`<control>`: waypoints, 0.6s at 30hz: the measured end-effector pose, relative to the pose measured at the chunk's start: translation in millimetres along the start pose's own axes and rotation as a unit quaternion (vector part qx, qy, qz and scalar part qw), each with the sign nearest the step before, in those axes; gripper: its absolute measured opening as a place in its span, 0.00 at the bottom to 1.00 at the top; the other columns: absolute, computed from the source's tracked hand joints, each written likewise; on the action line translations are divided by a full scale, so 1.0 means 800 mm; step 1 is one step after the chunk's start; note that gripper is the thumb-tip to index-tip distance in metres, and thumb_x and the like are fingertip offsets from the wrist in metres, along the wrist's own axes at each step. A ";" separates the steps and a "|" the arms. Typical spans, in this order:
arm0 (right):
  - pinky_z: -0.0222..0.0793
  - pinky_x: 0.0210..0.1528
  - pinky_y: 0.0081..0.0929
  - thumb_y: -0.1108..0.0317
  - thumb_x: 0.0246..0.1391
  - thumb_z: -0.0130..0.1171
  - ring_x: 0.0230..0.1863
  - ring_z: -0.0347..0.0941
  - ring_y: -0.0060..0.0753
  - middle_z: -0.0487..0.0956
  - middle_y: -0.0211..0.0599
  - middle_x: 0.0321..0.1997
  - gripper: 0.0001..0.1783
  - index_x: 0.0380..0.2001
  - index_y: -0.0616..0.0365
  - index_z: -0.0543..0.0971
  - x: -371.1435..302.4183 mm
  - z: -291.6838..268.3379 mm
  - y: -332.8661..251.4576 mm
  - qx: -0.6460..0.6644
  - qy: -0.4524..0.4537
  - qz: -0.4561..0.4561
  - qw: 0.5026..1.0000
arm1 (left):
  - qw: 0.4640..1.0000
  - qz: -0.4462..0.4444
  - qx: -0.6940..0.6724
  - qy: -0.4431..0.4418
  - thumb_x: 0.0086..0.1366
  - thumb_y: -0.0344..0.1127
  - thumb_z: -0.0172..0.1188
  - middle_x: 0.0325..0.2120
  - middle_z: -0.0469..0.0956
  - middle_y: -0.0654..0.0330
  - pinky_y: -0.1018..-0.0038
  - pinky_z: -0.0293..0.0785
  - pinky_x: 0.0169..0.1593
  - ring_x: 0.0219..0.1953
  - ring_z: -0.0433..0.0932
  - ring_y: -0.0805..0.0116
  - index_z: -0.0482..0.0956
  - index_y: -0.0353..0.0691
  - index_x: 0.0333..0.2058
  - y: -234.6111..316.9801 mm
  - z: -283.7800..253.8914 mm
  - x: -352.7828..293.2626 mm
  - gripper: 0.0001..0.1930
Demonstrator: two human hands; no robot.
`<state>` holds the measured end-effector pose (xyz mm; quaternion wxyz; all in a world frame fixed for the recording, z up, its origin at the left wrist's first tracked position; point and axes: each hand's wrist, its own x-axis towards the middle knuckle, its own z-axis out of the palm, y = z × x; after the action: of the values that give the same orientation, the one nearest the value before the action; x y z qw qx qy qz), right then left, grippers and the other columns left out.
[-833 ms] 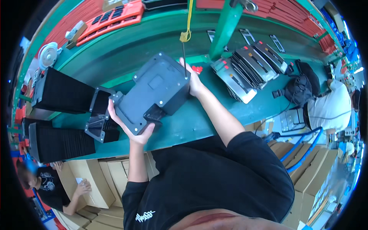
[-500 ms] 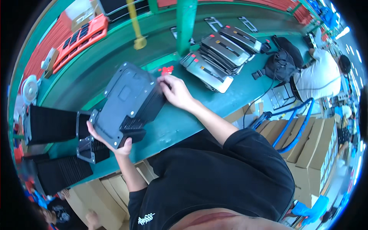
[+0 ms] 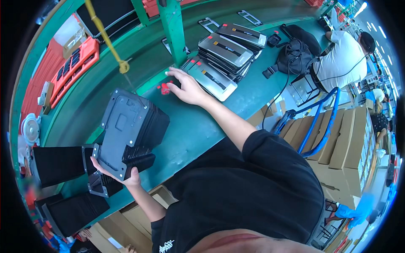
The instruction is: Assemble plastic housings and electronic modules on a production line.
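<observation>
My left hand (image 3: 131, 179) grips the lower end of a thick stack of black panels (image 3: 126, 122), thumb at the near edge and fingers along the left side. The stack's top panel has a notch and small round metal fasteners at its corners. My right hand (image 3: 187, 89) is apart from the stack, fingers spread with nothing in them. By its fingertips lie small red pieces (image 3: 163, 88) on the green workbench (image 3: 185, 130). Just beyond that hand is a pile of silver panels (image 3: 217, 82) with black strips and red tabs.
More stacks of black parts (image 3: 59, 166) stand at the left. A black bag (image 3: 293, 57) lies at the right of the bench, near a seated person (image 3: 344, 63). Cardboard boxes (image 3: 337, 168) and a blue tubular frame (image 3: 325, 130) are at my right. A yellow cord (image 3: 103, 36) hangs ahead.
My right hand has left the upper right corner of the black stack and opened out near the red pieces. The whole view has shifted; my left hand keeps its grip.
</observation>
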<state>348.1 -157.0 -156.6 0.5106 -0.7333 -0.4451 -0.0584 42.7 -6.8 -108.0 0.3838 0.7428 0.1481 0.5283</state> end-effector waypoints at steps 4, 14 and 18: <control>0.70 0.61 0.37 0.65 0.61 0.61 0.59 0.76 0.45 0.78 0.51 0.57 0.19 0.53 0.63 0.78 0.003 -0.016 -0.030 0.109 -0.049 0.078 0.990 | 1.000 -0.004 0.014 0.008 0.43 0.72 0.72 0.66 0.57 0.48 0.55 0.60 0.68 0.67 0.63 0.52 0.43 0.36 0.73 0.002 -0.004 -0.001 0.70; 0.72 0.46 0.26 0.59 0.63 0.59 0.42 0.79 0.28 0.84 0.35 0.49 0.17 0.50 0.56 0.81 0.047 -0.344 -0.008 0.030 0.192 0.040 0.980 | 0.888 0.439 0.084 0.110 0.65 0.44 0.59 0.59 0.67 0.35 0.47 0.69 0.62 0.59 0.70 0.38 0.64 0.32 0.60 0.055 0.006 -0.030 0.30; 0.69 0.57 0.31 0.45 0.66 0.51 0.51 0.79 0.36 0.81 0.38 0.58 0.27 0.56 0.53 0.79 0.041 -0.402 0.142 0.319 0.168 0.251 0.898 | 0.945 0.138 -0.130 -0.269 0.68 0.37 0.49 0.58 0.70 0.40 0.49 0.65 0.66 0.60 0.71 0.41 0.71 0.31 0.55 0.088 0.114 -0.038 0.20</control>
<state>566.9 -404.4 -66.4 0.7819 -0.5979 -0.1487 0.0949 99.3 -110.4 -90.5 0.4260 0.8140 -0.1340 0.3715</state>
